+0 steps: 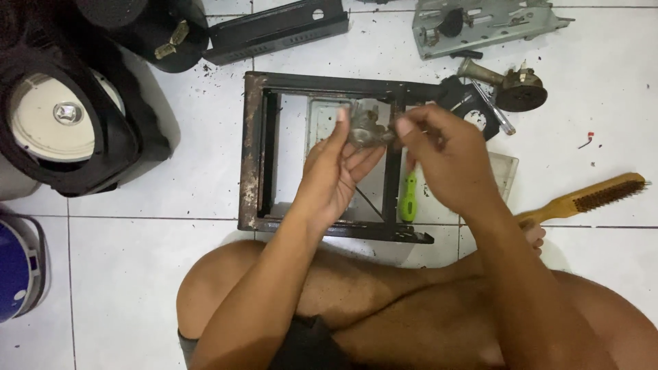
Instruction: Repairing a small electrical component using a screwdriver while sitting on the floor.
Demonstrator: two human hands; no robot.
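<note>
Both my hands are raised over a rusty black metal frame [252,147] that lies on the white tiled floor. My left hand [336,171] and my right hand [442,154] together pinch a small grey metal part [367,127] between their fingertips. The part is blurred, so its exact shape is unclear. A green-handled screwdriver [409,197] lies inside the frame, just under my right hand. My crossed bare legs fill the bottom of the view.
A wooden wire brush [582,200] lies at the right. A brass burner part [510,83] and a grey metal plate [480,24] sit at the top right, a black bar [277,31] at top centre. A black stove body [75,113] stands at left.
</note>
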